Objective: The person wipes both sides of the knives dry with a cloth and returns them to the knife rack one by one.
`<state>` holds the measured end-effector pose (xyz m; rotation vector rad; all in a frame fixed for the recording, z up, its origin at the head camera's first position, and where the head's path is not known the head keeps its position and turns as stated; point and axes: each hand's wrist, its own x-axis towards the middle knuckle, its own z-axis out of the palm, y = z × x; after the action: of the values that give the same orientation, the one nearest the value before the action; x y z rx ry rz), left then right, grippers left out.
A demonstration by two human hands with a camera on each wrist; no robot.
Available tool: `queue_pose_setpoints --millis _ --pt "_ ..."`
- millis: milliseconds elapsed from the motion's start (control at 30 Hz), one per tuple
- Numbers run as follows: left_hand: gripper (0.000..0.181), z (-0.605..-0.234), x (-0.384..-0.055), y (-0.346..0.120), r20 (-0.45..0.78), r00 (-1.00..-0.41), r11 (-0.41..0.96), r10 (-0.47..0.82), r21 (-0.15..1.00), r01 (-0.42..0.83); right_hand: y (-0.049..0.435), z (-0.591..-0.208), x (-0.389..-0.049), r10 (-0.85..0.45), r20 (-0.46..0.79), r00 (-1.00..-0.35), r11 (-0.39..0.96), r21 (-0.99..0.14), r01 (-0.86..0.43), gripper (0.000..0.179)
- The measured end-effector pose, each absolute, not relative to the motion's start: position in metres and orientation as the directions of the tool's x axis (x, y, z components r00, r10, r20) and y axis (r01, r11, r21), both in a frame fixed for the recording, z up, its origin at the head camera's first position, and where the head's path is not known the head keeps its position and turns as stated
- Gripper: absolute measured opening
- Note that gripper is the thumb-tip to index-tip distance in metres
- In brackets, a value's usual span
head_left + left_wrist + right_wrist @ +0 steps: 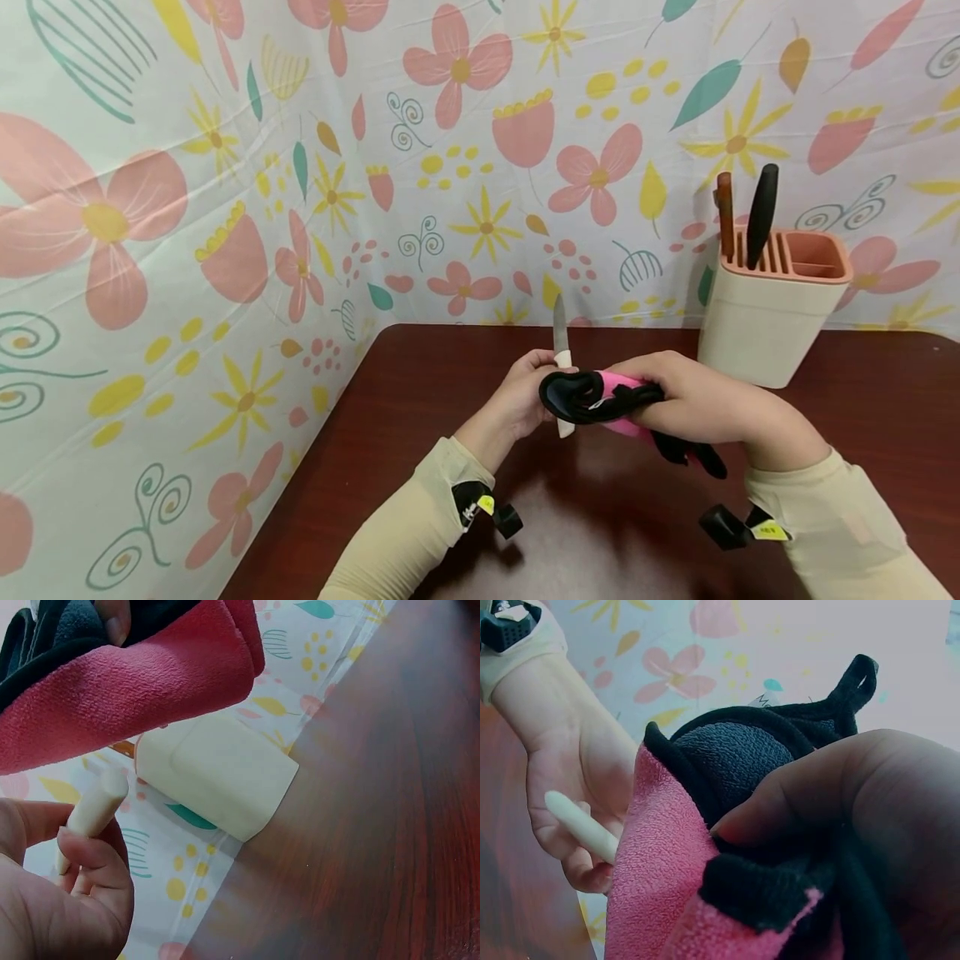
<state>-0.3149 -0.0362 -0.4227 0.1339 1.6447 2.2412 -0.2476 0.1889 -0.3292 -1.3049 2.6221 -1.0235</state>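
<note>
My left hand (517,402) grips a knife (561,333) by its white handle (99,801), with the blade pointing up and away from me. A folded pink cloth with black edging (573,398) is held in my right hand (701,402), just right of the knife. In the right wrist view, my thumb presses on the cloth (660,855), whose dark grey inner side and a black hanging loop show. The cloth hides part of the left hand and the knife there. Both hands are above the table.
A cream knife block (772,321) with a salmon-coloured top stands at the back right of the dark wooden table (435,367). A brown handle (725,215) and a black handle (762,215) stick up from its slots. Flower-patterned sheeting (465,208) hangs behind and to the left.
</note>
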Motion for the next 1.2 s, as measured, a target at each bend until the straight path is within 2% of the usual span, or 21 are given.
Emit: queue_pose_setpoints --millis 133,367,533,633,800,900,1067,1200 --pt "0.013 -0.422 -0.313 -0.035 -0.139 -0.921 -0.238 0.363 0.942 -0.236 0.194 -0.331 -0.252 -0.693 0.286 -0.662 0.432 -0.571 -0.698 0.050" --pt "0.027 -0.419 -0.306 -0.032 -0.159 -0.894 -0.194 0.418 0.946 -0.260 0.203 -0.342 -0.268 -0.498 0.316 -0.807 0.598 -0.549 -0.584 0.036" --pt "0.032 -0.419 -0.302 -0.030 -0.170 -0.868 -0.194 0.467 0.938 -0.289 0.208 -0.350 -0.281 -0.344 0.402 -0.849 0.707 -0.484 -0.516 0.051" --pt "0.034 -0.419 -0.300 -0.029 -0.170 -0.862 -0.183 0.477 0.940 -0.287 0.209 -0.353 -0.284 -0.274 0.455 -0.847 0.746 -0.455 -0.486 0.060" --pt "0.038 -0.416 -0.295 -0.025 -0.162 -0.849 -0.147 0.503 0.952 -0.269 0.207 -0.356 -0.286 -0.232 0.530 -0.816 0.773 -0.408 -0.485 0.056" --pt "0.037 -0.414 -0.291 -0.023 -0.145 -0.830 -0.130 0.539 0.959 -0.252 0.206 -0.358 -0.289 -0.233 0.532 -0.814 0.788 -0.388 -0.479 0.055" --pt "0.031 -0.412 -0.287 -0.021 -0.126 -0.803 -0.072 0.583 0.976 -0.206 0.204 -0.363 -0.293 -0.250 0.489 -0.836 0.819 -0.354 -0.452 0.070" --pt "0.033 -0.409 -0.284 -0.020 -0.117 -0.794 -0.027 0.597 0.986 -0.166 0.203 -0.365 -0.294 -0.257 0.483 -0.837 0.825 -0.342 -0.451 0.071"
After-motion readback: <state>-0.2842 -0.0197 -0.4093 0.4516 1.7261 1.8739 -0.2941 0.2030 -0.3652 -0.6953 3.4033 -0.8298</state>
